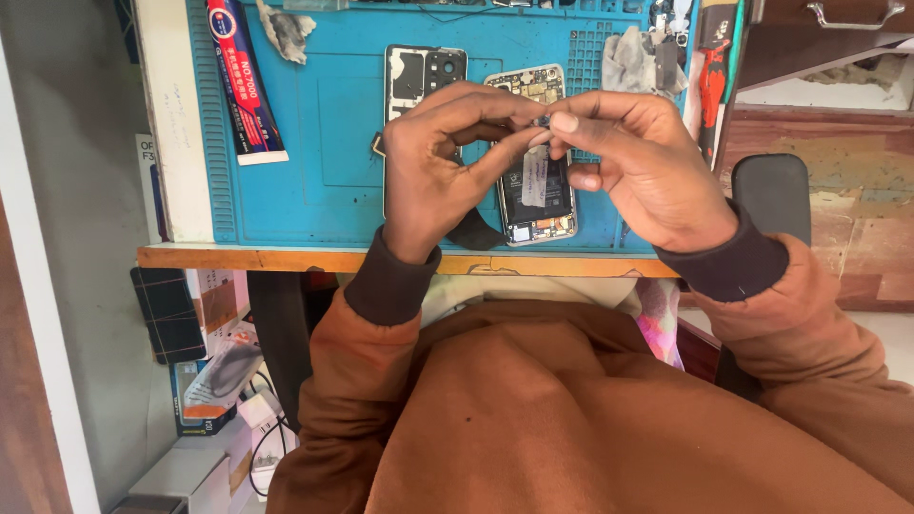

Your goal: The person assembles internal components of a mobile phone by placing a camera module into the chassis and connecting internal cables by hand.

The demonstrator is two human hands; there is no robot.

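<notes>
Brown sleeves (571,419) fill the bottom of the view, and above them both hands meet over a blue work mat (324,143). At the far left of the mat lies a glue tube (246,81) with a crumpled rag (286,33) beside it. Moving right, a detached phone back cover (419,71) lies flat, partly hidden by the left hand (433,171). That hand's thumb and forefinger come together on a small dark part (543,122), and the right hand (638,167) pinches the same piece from the other side, fingertips nearly touching. Directly beneath them rests the opened phone (533,190), circuit board and battery exposed. Judging by this, the cover is already off and the inside laid bare; the small part is out of the phone, held just above it, and the phone remains unassembled. Further right sit another rag (628,57) and a red-handled tool (712,86).
</notes>
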